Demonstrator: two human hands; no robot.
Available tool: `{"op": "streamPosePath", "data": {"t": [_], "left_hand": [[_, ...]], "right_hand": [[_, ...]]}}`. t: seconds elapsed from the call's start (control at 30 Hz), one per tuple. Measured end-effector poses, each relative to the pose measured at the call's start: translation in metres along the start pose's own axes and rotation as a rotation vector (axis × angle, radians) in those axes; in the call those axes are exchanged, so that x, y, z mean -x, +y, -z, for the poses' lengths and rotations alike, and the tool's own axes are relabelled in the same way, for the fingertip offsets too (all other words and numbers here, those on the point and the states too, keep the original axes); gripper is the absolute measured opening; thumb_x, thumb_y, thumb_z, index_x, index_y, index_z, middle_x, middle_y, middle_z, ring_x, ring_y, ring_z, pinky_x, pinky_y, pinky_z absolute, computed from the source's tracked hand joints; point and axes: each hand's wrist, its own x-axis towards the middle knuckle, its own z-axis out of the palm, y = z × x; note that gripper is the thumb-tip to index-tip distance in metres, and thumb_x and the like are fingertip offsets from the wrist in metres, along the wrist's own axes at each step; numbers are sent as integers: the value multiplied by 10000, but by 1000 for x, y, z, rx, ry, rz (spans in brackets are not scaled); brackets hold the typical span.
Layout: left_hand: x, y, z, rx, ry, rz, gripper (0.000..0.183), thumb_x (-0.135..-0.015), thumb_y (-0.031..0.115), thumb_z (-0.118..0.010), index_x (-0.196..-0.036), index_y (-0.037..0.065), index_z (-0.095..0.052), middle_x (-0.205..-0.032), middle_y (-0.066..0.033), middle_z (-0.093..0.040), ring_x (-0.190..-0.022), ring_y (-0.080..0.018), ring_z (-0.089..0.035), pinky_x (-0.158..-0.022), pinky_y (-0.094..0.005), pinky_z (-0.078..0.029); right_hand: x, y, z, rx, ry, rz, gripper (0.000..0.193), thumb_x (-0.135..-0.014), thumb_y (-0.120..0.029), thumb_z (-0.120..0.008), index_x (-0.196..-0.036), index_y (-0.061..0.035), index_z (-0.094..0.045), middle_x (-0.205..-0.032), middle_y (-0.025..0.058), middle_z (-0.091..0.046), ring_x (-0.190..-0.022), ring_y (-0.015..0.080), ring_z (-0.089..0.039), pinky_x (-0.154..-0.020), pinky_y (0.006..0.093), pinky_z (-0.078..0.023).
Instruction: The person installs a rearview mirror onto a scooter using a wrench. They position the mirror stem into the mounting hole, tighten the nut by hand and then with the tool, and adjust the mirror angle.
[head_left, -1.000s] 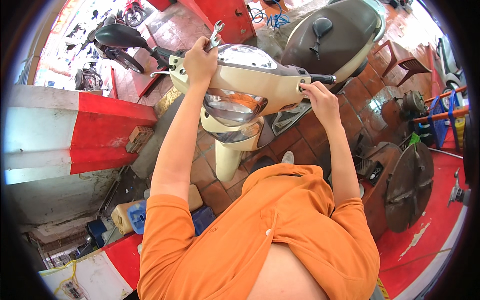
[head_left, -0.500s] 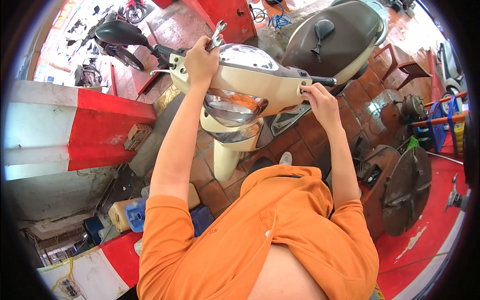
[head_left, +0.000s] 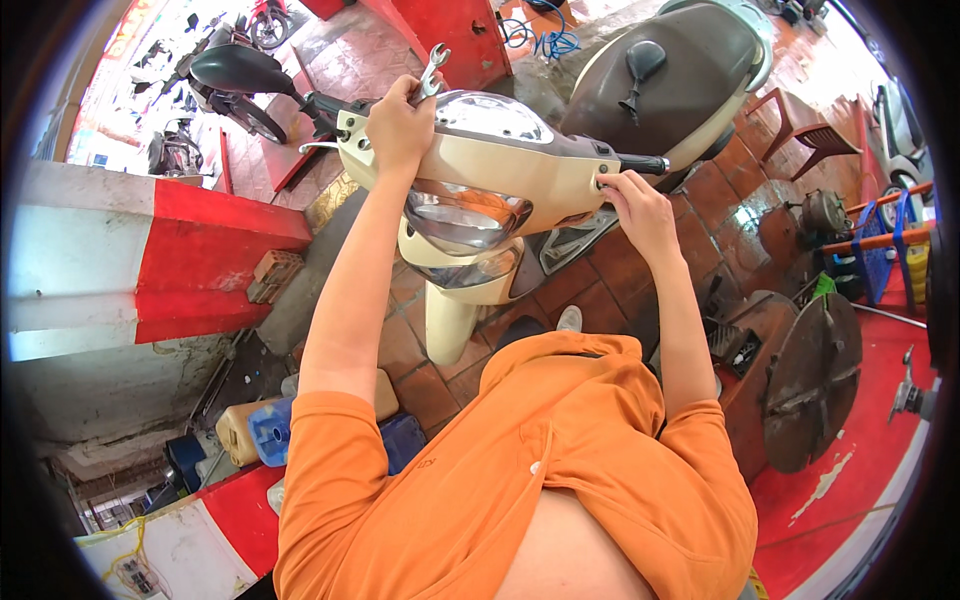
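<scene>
A cream scooter's handlebar cover (head_left: 545,190) lies under both my hands. My left hand (head_left: 398,135) is closed around a silver open-end wrench (head_left: 432,72), its jaws sticking up past my fingers, and rests against the cover's left part. At the cover's right end, beside the black handlebar grip (head_left: 643,163), my right hand (head_left: 640,210) pinches at a small hole. Whatever sits between those fingertips is hidden or too small to name. On the left handlebar stands a black mirror (head_left: 238,66). Another black mirror (head_left: 647,62) lies loose on the scooter's brown seat (head_left: 690,75).
A red and white block (head_left: 215,250) stands at left, with plastic jugs (head_left: 240,432) below it. To the right are a round dark metal plate (head_left: 815,385), a brown plastic chair (head_left: 815,135) and a blue basket (head_left: 876,262). Parked motorbikes (head_left: 235,95) fill the far left.
Both hands keep their places on the scooter, the left still around the wrench. The whole view has shifted very slightly.
</scene>
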Motion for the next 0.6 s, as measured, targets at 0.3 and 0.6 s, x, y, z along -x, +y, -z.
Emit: {"op": "streamPosePath", "data": {"t": [0.3,0.6], "left_hand": [[0,2,0,11,-3,4,306,-858,399,-708,-857,94,-684,-759,-139,-698,-753,-360,-682,-653,-418,-499],[1,1,-1,8,5,-2,265,-846,360,-713,-867,98,-682,-785,-138,-704,-766,-366,-681,-658,-427,-505]], "right_hand": [[5,4,-24,42,190,-7,98,-925,-169,-622,-1017,-135,-623,-875,39,-631,-756,278,-671,-611,393,-531],[-4,11,-7,181,57,179,183,-855,-109,-677,-1017,-121,-592,-886,15,-632,-812,235,-679,-618,386,-544]]}}
